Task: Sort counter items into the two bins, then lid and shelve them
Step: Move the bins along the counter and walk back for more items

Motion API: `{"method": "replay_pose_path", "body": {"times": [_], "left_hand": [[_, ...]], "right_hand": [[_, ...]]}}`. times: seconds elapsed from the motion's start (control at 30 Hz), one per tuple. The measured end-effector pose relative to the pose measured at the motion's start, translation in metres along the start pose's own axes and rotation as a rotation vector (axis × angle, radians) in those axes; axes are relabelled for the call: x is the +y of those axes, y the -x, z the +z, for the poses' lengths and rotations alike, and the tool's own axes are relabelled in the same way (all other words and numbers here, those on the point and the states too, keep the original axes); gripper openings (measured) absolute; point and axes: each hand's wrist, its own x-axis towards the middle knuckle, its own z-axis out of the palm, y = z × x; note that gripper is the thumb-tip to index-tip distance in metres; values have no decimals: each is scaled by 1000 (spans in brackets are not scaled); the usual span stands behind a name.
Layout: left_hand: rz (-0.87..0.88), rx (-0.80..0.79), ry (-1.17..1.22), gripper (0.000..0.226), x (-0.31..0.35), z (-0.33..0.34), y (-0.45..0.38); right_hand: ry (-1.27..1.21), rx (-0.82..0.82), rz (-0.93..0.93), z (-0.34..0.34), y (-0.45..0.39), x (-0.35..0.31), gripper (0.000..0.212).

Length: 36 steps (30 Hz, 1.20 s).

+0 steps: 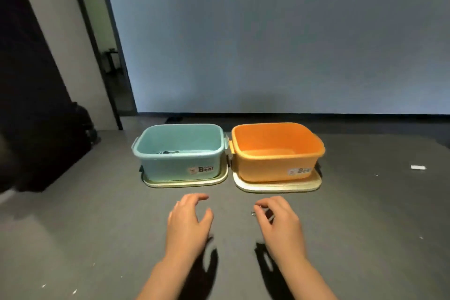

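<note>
A: How far along is the sorting?

B: Partly. At eleven o'clock the pale blue plastic bin (180, 153) already has something dark in its bottom; I can't tell what. Touching it, at one o'clock, the orange plastic bin (276, 153) looks empty.

A: And the lids?

B: Not on. Each bin stands on a cream lid (277, 186).

A: The hands?

B: The left hand (188, 221) hovers over the grey tabletop (97, 226), fingers spread, holding nothing. The right hand (280, 219) is curled, pinching a small metal clip (254, 213), I think.

A: What's left?

B: That piece, a small white object (418, 167) at three o'clock, then lidding and shelving.
</note>
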Motion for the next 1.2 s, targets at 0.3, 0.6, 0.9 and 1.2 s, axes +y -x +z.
{"method": "replay_pose_path", "body": {"times": [0.3,0.6,0.9,1.2], "left_hand": [[-47,24,26,28,-108,-87,-74],[-28,16,98,26,-155,-114,-173],[79,-75,191,25,-135,-80,-213],[300,-305,286,23,-43,8,-191]], "right_hand": [[-6,-88,4,153,-73,-81,8],[134,-43,94,224,-191,-129,18],[180,1,164,228,-212,-110,25],[282,199,276,106,-164,-46,19]]}}
